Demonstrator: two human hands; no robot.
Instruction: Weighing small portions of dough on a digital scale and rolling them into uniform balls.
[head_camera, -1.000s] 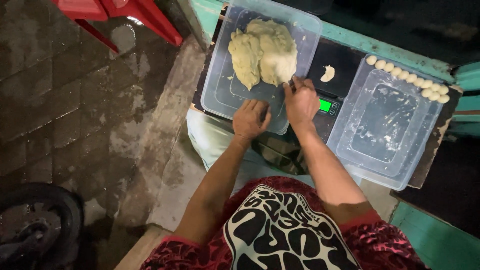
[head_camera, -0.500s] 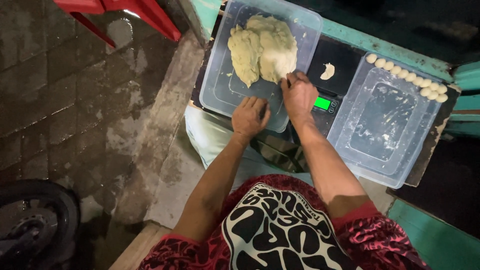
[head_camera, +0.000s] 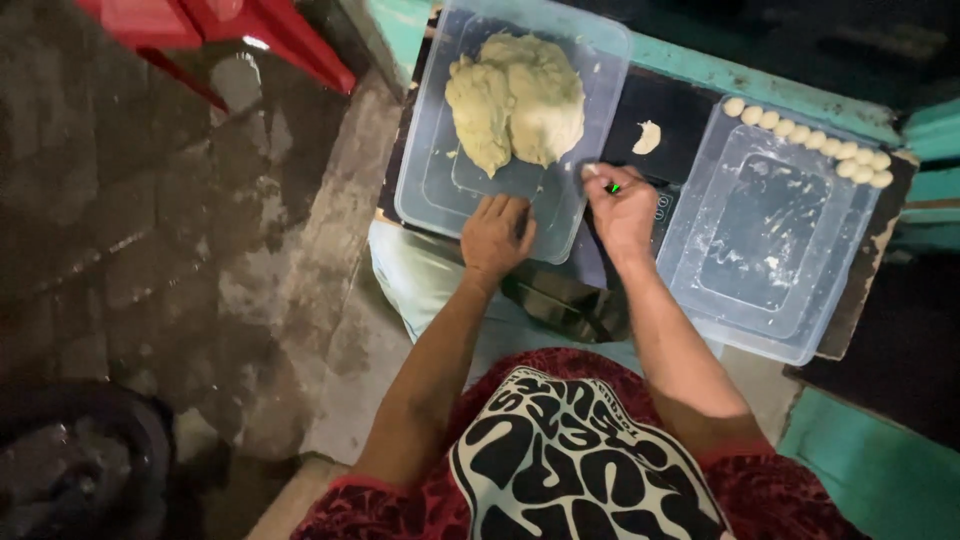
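Note:
A big lump of pale dough (head_camera: 520, 100) lies in a clear plastic tub (head_camera: 420, 200) at the far left of a dark board. My left hand (head_camera: 495, 235) rests flat on the tub's near rim, fingers slightly spread. My right hand (head_camera: 622, 205) hovers over the front of a black scale (head_camera: 690, 110), fingers curled, with what looks like a small bit of dough pinched at its fingertips. On the scale platform lies a small piece of dough (head_camera: 648, 137). To the right stands a second clear tub (head_camera: 770, 230) with a row of dough balls (head_camera: 810, 140) along its far edge.
A red plastic chair (head_camera: 250, 30) stands at the top left on wet stone paving. A teal surface (head_camera: 860, 470) runs along the right side. A dark round object (head_camera: 70, 470) sits at the bottom left. A dark item (head_camera: 560, 300) lies in my lap.
My right hand has pulled away from the dough lump, moving right over the scale. My left hand has stayed on the tub's near rim.

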